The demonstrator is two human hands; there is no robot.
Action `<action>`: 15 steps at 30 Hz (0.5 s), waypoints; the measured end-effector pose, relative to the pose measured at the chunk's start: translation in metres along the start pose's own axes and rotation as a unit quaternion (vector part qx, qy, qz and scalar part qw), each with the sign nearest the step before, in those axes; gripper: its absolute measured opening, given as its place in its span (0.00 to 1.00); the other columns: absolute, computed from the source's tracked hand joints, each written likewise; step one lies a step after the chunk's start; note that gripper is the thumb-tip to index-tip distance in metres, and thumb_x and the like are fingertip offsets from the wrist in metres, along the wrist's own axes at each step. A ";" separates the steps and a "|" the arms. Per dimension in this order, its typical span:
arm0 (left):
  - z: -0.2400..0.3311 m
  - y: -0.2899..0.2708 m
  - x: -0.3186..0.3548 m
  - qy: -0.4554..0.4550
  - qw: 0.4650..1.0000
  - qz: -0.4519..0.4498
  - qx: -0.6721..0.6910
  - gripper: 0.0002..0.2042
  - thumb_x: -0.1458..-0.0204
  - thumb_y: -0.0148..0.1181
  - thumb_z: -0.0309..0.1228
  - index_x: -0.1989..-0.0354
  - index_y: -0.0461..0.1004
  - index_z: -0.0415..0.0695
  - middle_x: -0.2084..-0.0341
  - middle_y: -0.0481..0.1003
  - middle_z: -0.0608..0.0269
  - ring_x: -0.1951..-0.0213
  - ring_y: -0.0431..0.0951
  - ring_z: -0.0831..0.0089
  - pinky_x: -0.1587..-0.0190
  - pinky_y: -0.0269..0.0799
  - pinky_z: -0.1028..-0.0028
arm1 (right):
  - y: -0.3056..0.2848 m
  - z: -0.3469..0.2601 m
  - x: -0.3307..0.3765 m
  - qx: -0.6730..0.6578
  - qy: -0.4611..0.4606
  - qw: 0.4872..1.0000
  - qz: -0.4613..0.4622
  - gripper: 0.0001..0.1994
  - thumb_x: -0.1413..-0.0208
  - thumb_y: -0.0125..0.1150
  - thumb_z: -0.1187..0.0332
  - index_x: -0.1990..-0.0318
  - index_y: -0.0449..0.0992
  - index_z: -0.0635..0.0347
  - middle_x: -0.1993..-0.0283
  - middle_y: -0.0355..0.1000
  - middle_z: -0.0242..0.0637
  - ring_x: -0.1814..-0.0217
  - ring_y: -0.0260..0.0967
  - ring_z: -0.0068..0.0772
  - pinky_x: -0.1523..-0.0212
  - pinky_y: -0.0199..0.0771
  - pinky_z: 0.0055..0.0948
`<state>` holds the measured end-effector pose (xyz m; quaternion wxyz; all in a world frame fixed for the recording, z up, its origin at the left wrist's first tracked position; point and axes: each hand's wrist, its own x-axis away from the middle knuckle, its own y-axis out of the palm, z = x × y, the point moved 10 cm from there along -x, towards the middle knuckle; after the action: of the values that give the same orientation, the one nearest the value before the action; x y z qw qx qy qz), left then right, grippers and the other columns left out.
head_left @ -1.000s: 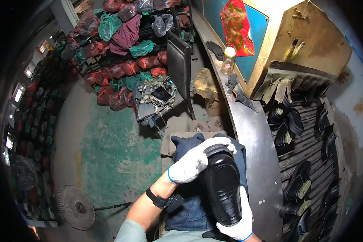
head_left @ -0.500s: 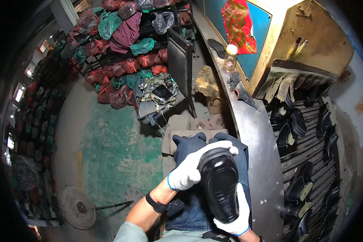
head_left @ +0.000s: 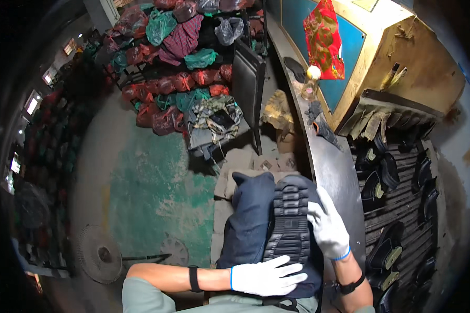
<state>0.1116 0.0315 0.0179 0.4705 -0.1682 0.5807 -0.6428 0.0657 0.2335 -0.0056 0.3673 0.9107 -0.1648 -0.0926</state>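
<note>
A black shoe [head_left: 291, 224] lies sole up along my thighs, its ridged tread facing me. My left hand [head_left: 266, 277], in a white knit glove with a blue cuff edge, rests flat across the near end of the sole, fingers spread. At the shoe's right side is my right hand [head_left: 330, 227], gloved the same way, with fingers apart and some fingertips at the sole's edge. The shoe's upper is turned down and hidden. Dark blue cloth [head_left: 248, 216] covers my legs beneath it.
To my right runs a metal ledge [head_left: 333, 167] holding a dark glove [head_left: 326, 134] and a glass jar [head_left: 309, 89]. Beyond it, black shoes [head_left: 389, 172] sit on a slatted conveyor below a yellow machine housing [head_left: 397, 68]. A fan [head_left: 100, 254] stands left; bagged bundles [head_left: 162, 83] fill far racks.
The shoe has turned over from upper-side up to sole up. My left hand moved from its far end to its near end; my right hand moved from the near end up along its right side.
</note>
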 end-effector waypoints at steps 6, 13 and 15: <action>0.009 0.112 0.030 -0.075 0.993 -0.067 -0.066 0.19 0.32 0.51 0.35 0.38 0.73 0.39 0.19 0.59 0.47 0.21 0.64 0.61 0.26 0.68 0.59 | 0.010 -0.023 -0.017 0.267 0.120 0.955 0.054 0.26 0.37 0.71 0.66 0.35 0.80 0.75 0.38 0.82 0.45 0.40 0.80 0.30 0.38 0.76 0.26; 0.002 0.142 0.061 -0.258 0.839 -0.430 0.214 0.24 0.34 0.50 0.31 0.30 0.72 0.41 0.22 0.66 0.49 0.22 0.65 0.64 0.21 0.62 0.63 | 0.147 -0.061 0.089 0.557 0.002 0.728 -0.400 0.19 0.49 0.84 0.60 0.51 0.91 0.60 0.70 0.78 0.36 0.71 0.75 0.38 0.62 0.73 0.35; -0.005 0.134 0.062 -0.340 0.887 -0.232 0.210 0.26 0.34 0.49 0.31 0.27 0.71 0.42 0.28 0.72 0.51 0.25 0.69 0.61 0.19 0.59 0.64 | 0.147 -0.059 0.102 0.523 -0.027 0.782 -0.337 0.20 0.51 0.85 0.59 0.52 0.91 0.58 0.72 0.74 0.33 0.73 0.71 0.37 0.63 0.70 0.37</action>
<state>0.1317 0.0009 -0.1252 0.5010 -0.4040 0.1807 -0.7437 0.1436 0.1336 0.1345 -0.2246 0.9577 0.1190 -0.1349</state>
